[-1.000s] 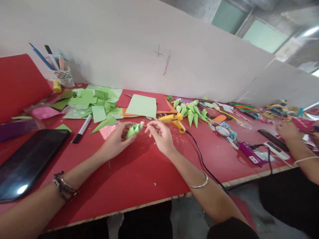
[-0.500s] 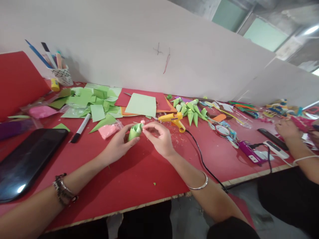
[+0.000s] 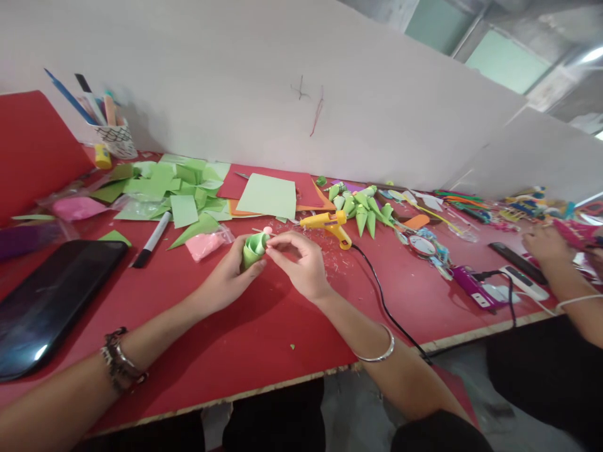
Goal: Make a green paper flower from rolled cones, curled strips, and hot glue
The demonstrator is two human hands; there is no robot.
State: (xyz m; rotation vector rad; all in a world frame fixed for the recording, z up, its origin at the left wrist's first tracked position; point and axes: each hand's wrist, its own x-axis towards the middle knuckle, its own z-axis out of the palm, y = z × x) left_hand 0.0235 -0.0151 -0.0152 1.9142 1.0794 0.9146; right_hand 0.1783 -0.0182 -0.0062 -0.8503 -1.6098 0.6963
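Observation:
My left hand (image 3: 237, 267) is closed round a rolled green paper piece (image 3: 253, 251) whose open end faces up. At its right rim my right hand (image 3: 301, 262) pinches with thumb and forefinger. What lies between those fingertips is too small to make out; it may be the paper's edge. A small pink ball (image 3: 267, 230) shows at the rim, just above the right fingertips. Behind my right hand lies a yellow glue gun (image 3: 330, 225) on its side, its nozzle towards the left. A bag of pink material (image 3: 205, 245) rests left of the paper roll.
Green paper pieces (image 3: 155, 188) are heaped at the back left, near a pen cup (image 3: 117, 139). A black phone (image 3: 61, 301) and a marker (image 3: 151, 240) lie left. Green paper cones (image 3: 362, 210) sit behind the glue gun. Another person's hand (image 3: 546, 243) works at far right.
The paper roll has turned in my left hand, so more of its spiral inside shows. My right fingers stay at its rim. The view has shifted slightly.

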